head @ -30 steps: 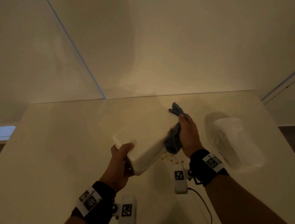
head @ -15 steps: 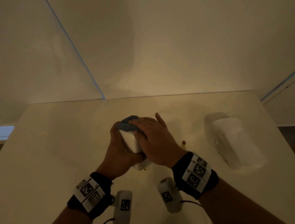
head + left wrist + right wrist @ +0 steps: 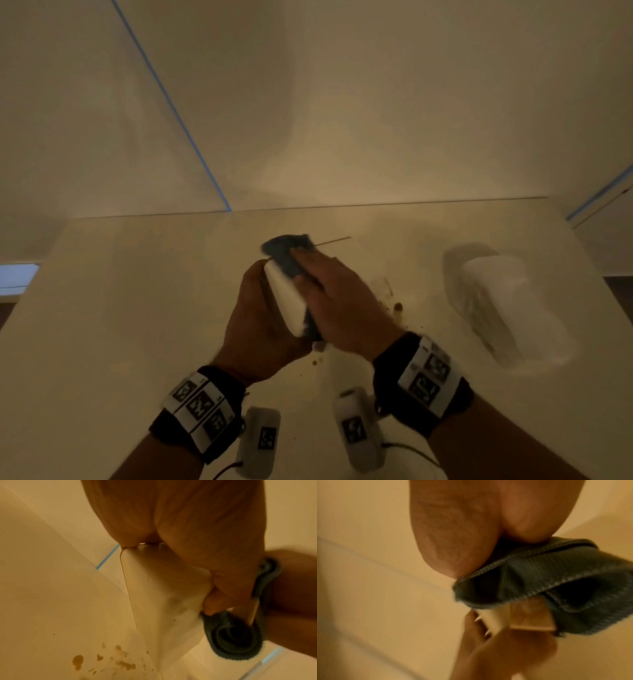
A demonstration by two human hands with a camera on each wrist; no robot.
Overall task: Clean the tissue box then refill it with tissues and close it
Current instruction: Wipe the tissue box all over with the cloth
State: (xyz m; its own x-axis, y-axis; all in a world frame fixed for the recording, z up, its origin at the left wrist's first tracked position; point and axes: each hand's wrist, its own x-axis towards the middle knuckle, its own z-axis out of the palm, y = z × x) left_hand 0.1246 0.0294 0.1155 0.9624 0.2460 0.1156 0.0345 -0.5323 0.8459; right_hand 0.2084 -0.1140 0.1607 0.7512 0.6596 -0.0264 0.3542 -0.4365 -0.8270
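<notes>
1. Pale walls with blue tape lines rise behind the cream desk (image 3: 113, 308).
2. Left hand (image 3: 260, 322) grips the white tissue box (image 3: 286, 301) from below, thumb and fingers curled round its end, holding it tilted above the desk.
3. Right hand (image 3: 339, 301) presses a dark blue cloth (image 3: 286, 251) flat-fingered against the box's side — the cloth wraps over its far edge.
4. Brown crumbs and stains (image 3: 394, 306) lie on the desk just right of the hands.
5. Well apart, at the right, a wrapped tissue pack (image 3: 507, 308) rests on the desk.
</notes>
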